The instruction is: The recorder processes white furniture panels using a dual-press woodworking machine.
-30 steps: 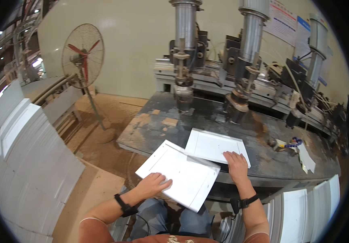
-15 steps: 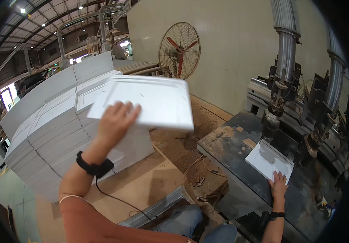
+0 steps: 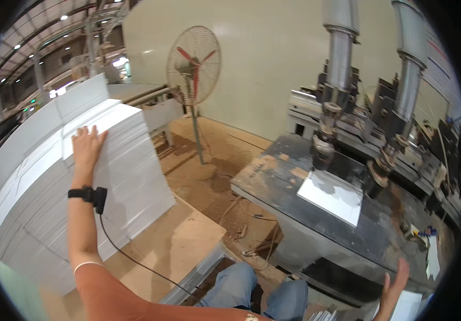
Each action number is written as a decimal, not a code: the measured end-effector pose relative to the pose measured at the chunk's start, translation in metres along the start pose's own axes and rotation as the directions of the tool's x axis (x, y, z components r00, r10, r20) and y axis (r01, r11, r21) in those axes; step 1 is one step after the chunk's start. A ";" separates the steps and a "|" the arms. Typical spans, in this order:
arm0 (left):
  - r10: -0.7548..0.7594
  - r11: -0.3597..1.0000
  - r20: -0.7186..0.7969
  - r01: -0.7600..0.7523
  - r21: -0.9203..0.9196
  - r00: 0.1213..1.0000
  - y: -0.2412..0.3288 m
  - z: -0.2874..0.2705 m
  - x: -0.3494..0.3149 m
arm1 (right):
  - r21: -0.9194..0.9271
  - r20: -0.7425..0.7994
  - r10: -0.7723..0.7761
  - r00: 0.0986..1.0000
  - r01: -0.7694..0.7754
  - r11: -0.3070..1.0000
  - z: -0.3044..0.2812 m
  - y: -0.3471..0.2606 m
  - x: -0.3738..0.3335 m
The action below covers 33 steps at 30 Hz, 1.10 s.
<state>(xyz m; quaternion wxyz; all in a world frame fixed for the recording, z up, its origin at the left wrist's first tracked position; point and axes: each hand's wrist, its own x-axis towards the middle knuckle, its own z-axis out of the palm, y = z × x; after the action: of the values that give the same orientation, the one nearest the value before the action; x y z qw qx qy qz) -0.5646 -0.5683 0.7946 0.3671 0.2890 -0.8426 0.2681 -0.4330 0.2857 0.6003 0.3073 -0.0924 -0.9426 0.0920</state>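
While I sit turned toward my left, my left hand (image 3: 87,145) lies flat, fingers spread and palm down, on the top of a tall stack of white panels (image 3: 110,176); it presses on the uppermost panel near the stack's upper edge and pinches nothing. A black wrist strap (image 3: 87,195) circles that forearm, and a thin black cable (image 3: 134,259) hangs from it toward my lap. My right hand (image 3: 396,281) is raised at the lower right, open with fingers apart, holding nothing, just below the front edge of the grey machine table (image 3: 295,214). One white panel (image 3: 331,196) lies flat on that table beneath the left of two vertical machine heads (image 3: 331,101). A pedestal fan (image 3: 193,65) stands on the dusty floor between stack and machine.
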 end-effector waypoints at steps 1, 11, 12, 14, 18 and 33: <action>-0.031 0.998 -0.076 0.027 -0.050 0.997 0.006 0.007 -0.003 | -0.066 -0.055 0.040 0.998 -0.043 0.997 -0.021 0.036 -0.030; 0.548 -0.004 -0.598 -0.713 -0.701 0.585 0.386 -0.089 -0.154 | -0.633 -0.079 0.700 0.710 -0.578 0.515 -0.087 -0.007 -0.167; 0.591 -0.055 -0.615 -0.735 -0.676 0.521 0.425 -0.099 -0.171 | -0.604 -0.090 0.623 0.777 -0.540 0.586 -0.081 -0.007 -0.172; 0.716 -0.124 -0.485 -0.592 -0.797 0.502 0.496 -0.117 -0.198 | -0.526 -0.083 0.435 0.897 -0.410 0.745 -0.073 -0.018 -0.173; 0.728 -0.079 -0.367 -0.461 -0.884 0.579 0.591 -0.093 -0.262 | -0.334 -0.025 0.112 0.993 -0.114 0.936 -0.057 -0.084 -0.111; 0.782 -0.174 -0.565 -0.776 -0.606 0.265 0.284 -0.090 -0.242 | -0.151 0.345 -0.176 0.922 0.240 0.959 0.184 -0.121 0.123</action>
<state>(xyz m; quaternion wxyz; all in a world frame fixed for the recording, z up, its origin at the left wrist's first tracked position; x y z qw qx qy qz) -0.5806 -0.2429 0.5925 0.2064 -0.4963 -0.8432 -0.0012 -0.6548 0.1757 0.5508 0.1440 -0.0035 -0.9894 -0.0178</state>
